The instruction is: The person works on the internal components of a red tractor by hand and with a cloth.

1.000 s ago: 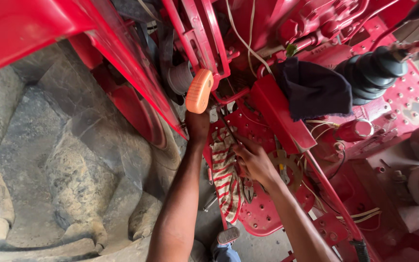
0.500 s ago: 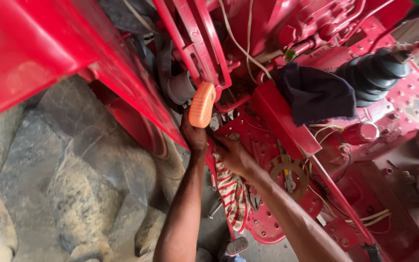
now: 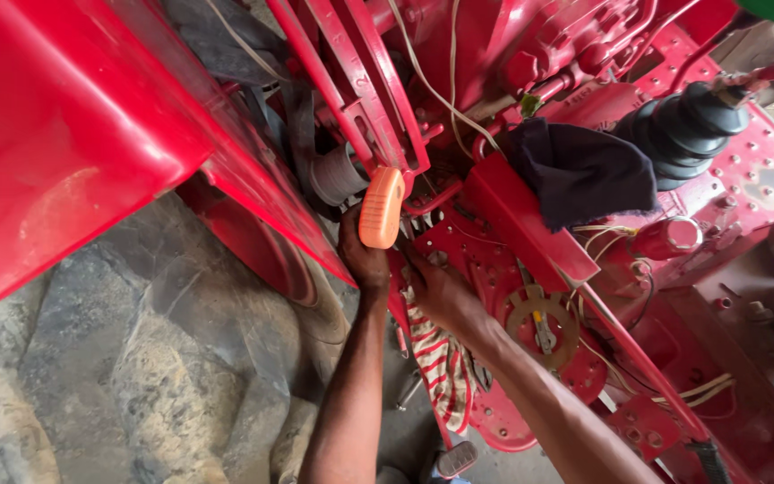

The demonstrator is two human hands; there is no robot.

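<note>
- Red machine bodywork (image 3: 82, 134) fills the view from above, with a big muddy tyre (image 3: 136, 358) at the lower left and a studded red footplate (image 3: 763, 179) at the right.
- Since a second ago the view has pulled closer and both hands have moved up and in toward the gap beside the slanted red frame (image 3: 360, 99); the orange tool (image 3: 381, 208) now stands nearly upright at the frame's lower edge instead of tilted in open space.
- That shift puts the work right at the fittings behind the frame, so the hands look to be engaged on a part there, though the part itself is hidden.
- Left hand (image 3: 362, 255): arm reaching straight up from below, wrist straight, fingers closed round the lower end of the orange tool.
- Right hand (image 3: 436, 291): forearm coming in from the lower right, hand pressed against the red plate just beside the left hand; whether its fingers pinch anything cannot be told.
- A striped rag (image 3: 436, 372) hangs just under the right wrist.
- A dark cloth (image 3: 584, 170) is draped over the frame, near a black rubber boot (image 3: 683, 130).
</note>
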